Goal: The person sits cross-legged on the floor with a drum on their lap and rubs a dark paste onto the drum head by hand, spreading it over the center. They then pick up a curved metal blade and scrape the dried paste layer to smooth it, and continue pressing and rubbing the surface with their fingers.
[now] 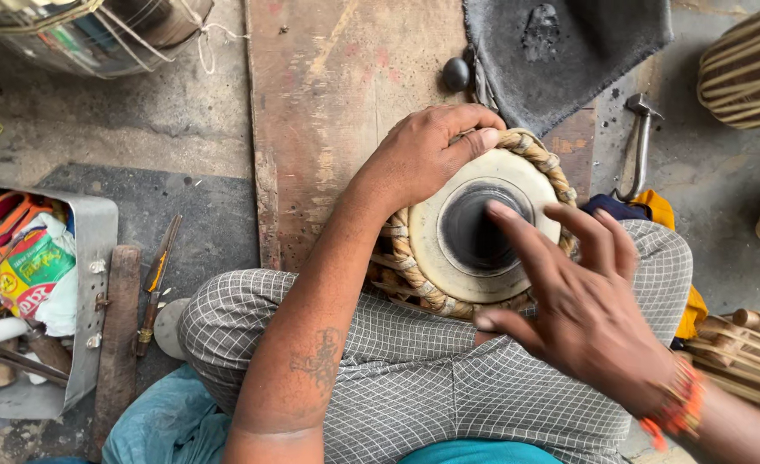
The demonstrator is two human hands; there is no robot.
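Bare forearms; faded tattoo marked the left forearm (318, 361). Orange beaded bracelet (679, 404) circled the right wrist. Grey checked cloth garment (414, 369) covered the legs.

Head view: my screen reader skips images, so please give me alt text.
A small hand drum rests on a seated person's lap; the left hand grips its braided rim while the right hand hovers over its black centre. A hammer lies nearby.
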